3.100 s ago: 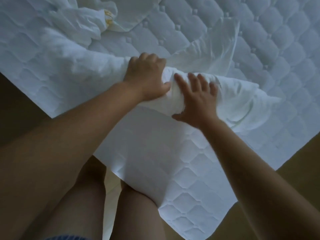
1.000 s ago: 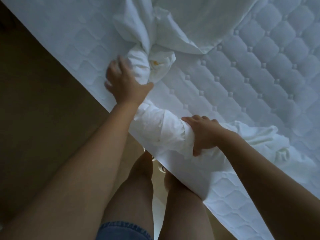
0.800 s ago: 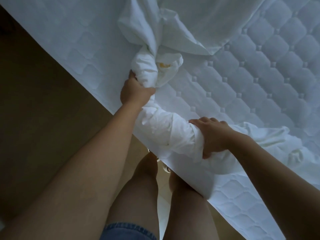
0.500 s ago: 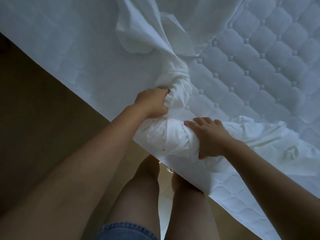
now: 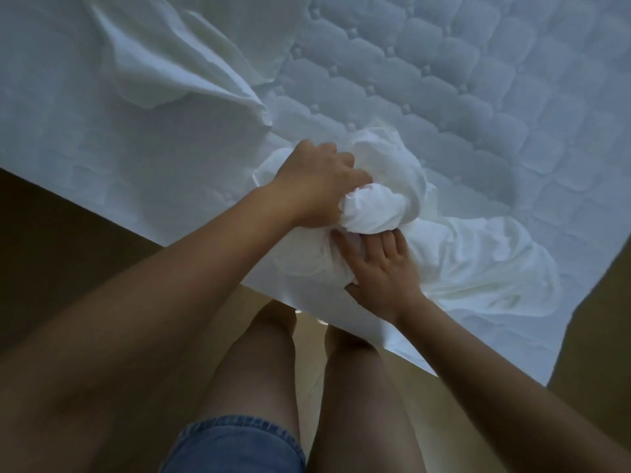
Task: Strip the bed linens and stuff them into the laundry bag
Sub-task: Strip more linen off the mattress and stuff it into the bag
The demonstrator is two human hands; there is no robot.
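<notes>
The bed [image 5: 478, 107] runs out of frame at the top and right, so its full extent is unseen, and the dim light blurs the quilting on its near side. One white sheet [image 5: 372, 213] is bunched into a wad at the near edge of the mattress, its loose tail trailing up to the left and out of view. Two hands work it. The left hand [image 5: 317, 186] has its fingers clenched around the wad, fingertips buried in cloth. The right hand [image 5: 382, 271] presses flat against the bundle, fingers [image 5: 387, 244] spread, not closed. Two bare legs and one denim hem [image 5: 235, 442] show below, feet hidden.
</notes>
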